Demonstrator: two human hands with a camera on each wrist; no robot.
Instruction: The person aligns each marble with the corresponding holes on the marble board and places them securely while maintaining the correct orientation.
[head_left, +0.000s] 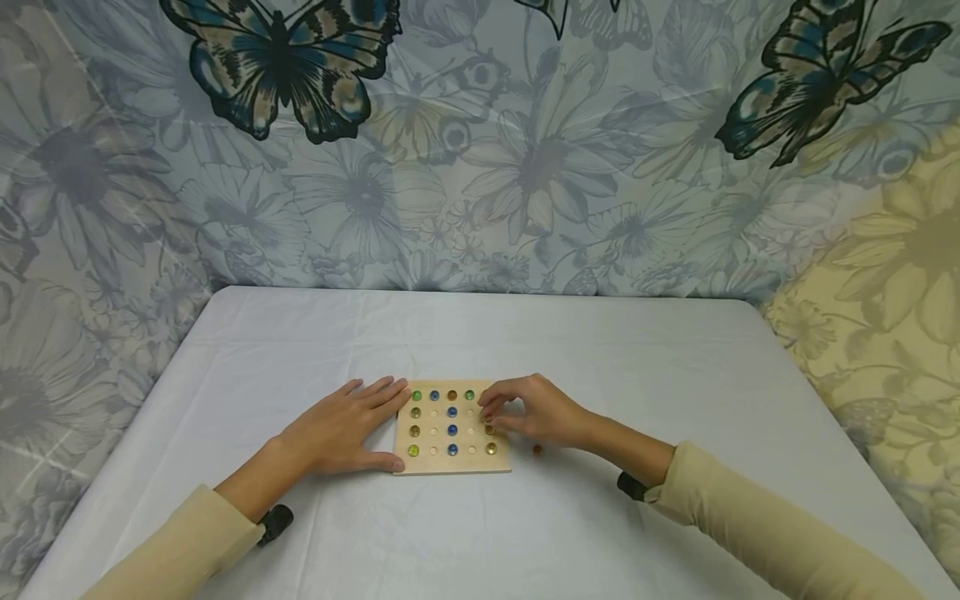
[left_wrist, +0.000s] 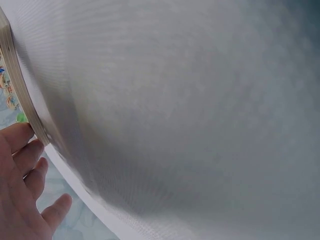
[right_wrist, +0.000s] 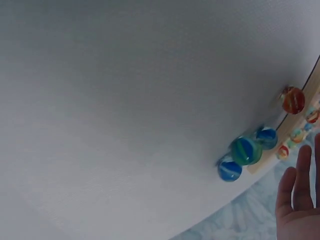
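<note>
Between spread left hand (head_left: 341, 431) and bent right hand (head_left: 542, 412), wooden board (head_left: 442, 441) touches left fingers and sits partly under right ones, can't tell if anything's pinched there; steady left contact, straight-down right fingertips should avoid knocking seated marbles (head_left: 452, 431).

head view fwd/down; wrist views v. close; all share board (head_left: 443, 422)

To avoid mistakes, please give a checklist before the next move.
1. Left hand touching the flat pale wooden board: ok.
2. Empty holes in the board's second column: ok.
3. Round reddish-brown glass marble seated in board: not ok, loose on the white cloth-covered table.
4. Round greenish-blue glass marble seated: not ok, off the board.
5. Right hand gripping a marble: cannot tell, view unclear.
</note>
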